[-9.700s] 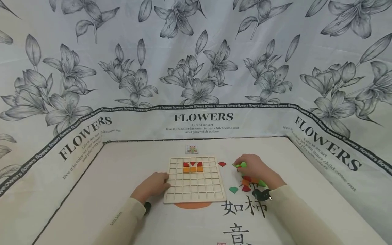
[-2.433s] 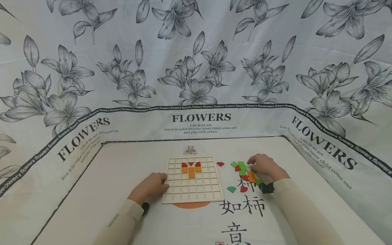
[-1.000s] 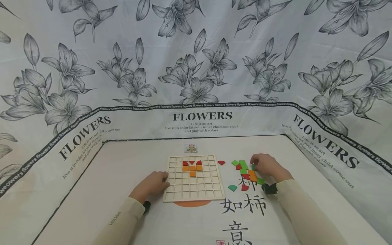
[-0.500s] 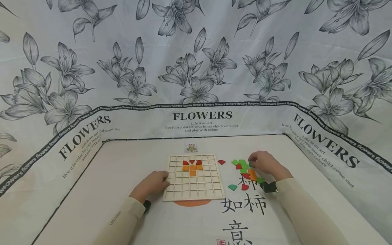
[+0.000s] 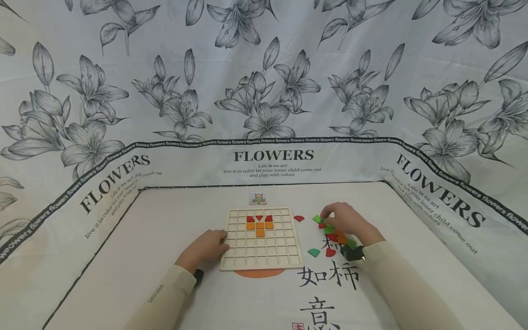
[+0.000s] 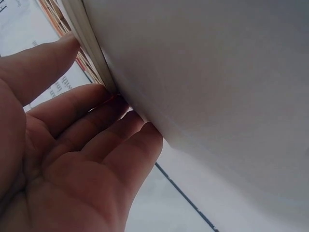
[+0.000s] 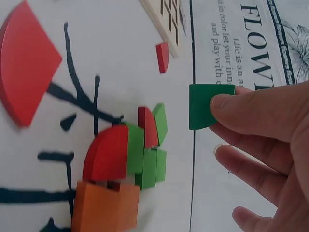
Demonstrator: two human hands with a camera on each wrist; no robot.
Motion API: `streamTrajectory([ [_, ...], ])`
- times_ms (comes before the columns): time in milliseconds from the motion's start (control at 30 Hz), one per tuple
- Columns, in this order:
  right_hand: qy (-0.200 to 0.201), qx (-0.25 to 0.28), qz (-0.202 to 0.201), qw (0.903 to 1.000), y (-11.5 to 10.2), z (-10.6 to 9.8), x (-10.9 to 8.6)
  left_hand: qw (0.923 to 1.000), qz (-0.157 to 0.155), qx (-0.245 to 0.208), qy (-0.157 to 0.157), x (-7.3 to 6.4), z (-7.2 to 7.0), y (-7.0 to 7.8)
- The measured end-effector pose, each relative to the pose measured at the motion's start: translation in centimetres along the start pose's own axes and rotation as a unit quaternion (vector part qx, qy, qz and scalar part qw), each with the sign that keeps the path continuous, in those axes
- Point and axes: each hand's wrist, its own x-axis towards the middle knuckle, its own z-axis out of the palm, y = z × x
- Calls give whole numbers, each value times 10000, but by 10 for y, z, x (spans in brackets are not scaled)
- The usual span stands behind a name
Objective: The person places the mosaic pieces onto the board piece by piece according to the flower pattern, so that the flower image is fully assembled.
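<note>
My left hand (image 5: pixel 206 247) touches the left edge of a wooden grid board (image 5: pixel 277 253) with thumb and fingertips. In the left wrist view the thumb presses the board's side (image 6: pixel 87 43). Red tiles (image 5: pixel 250 219) form a row in the grid, above orange square tiles (image 5: pixel 260 233). Thumb and forefinger of my right hand (image 5: pixel 346 220) pinch a dark green tile (image 7: pixel 202 106), raised over a loose pile, other fingers spread. Below it lie light green tiles (image 7: pixel 149 169), red tiles (image 7: pixel 108 154) and orange tiles (image 7: pixel 104 208).
A small pattern card (image 5: pixel 258 198) lies behind the board. A red fan-shaped tile (image 5: pixel 299 218) sits by the board's right edge. Nearer the front are a green fan-shaped tile (image 5: pixel 314 252) and a red one (image 5: pixel 331 252). Printed flower cloth (image 5: pixel 272 114) hangs behind the table.
One more orange tile now sits below the orange row. Light green tiles once at my right hand lie in the pile. That hand has picked up the dark green tile and moved left.
</note>
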Motion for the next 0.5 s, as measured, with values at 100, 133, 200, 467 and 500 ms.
streamTrajectory([
  [100,18,-26,-118,9999,-7,3,1,10000,-3,-18,6,0,-1,1],
  [133,30,-44,-160,9999,-10,4,1,10000,9,-20,5,0,-1,1],
  [200,14,-38,-254,9997,-14,6,1,10000,22,-16,1,0,-1,1],
  [467,-37,-57,-772,9970,-30,16,1,10000,46,8,-25,0,-1,0],
  [500,-37,-74,-853,9963,-32,17,0,10000,23,2,-28,0,-1,0],
])
